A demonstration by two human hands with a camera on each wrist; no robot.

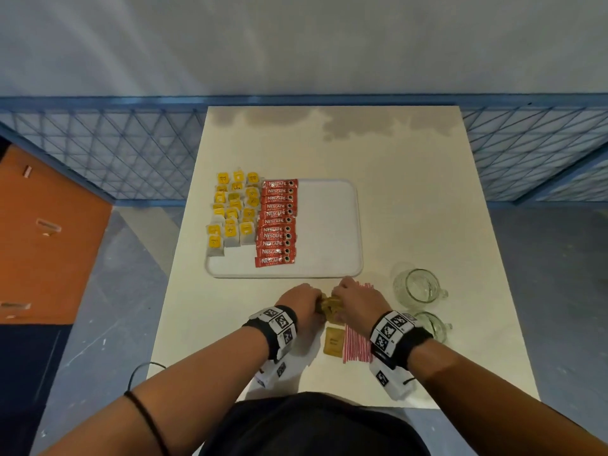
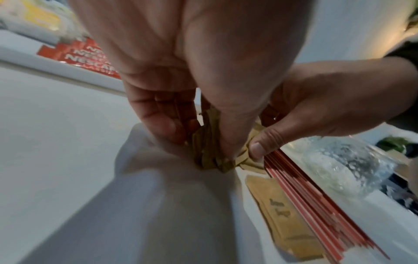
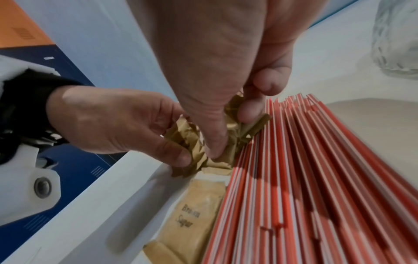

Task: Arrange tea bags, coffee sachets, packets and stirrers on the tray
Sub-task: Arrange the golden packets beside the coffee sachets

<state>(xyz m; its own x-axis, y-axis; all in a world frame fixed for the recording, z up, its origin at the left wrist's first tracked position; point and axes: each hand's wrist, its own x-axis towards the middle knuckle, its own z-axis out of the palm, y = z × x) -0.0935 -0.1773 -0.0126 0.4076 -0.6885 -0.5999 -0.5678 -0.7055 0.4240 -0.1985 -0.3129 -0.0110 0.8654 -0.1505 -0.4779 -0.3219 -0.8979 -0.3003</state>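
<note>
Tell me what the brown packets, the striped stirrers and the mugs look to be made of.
Brown packets: matte kraft-type paper, judging by the creases and printed "Brown Sugar".
Striped stirrers: smooth red-and-white tubes, probably plastic, possibly paper.
Mugs: clear glass, see-through with a textured, glinting surface.

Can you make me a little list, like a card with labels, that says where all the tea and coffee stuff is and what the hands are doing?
tray: white, on the table
tea bags: yellow, tray's left side
coffee sachets: red, in a column beside the tea bags
brown sugar packets: bunch gripped by both hands
left hand: grips the bunch
right hand: grips the bunch
loose packet: on the table
stirrers: red-striped, beside it
glass mugs: on the right
</note>
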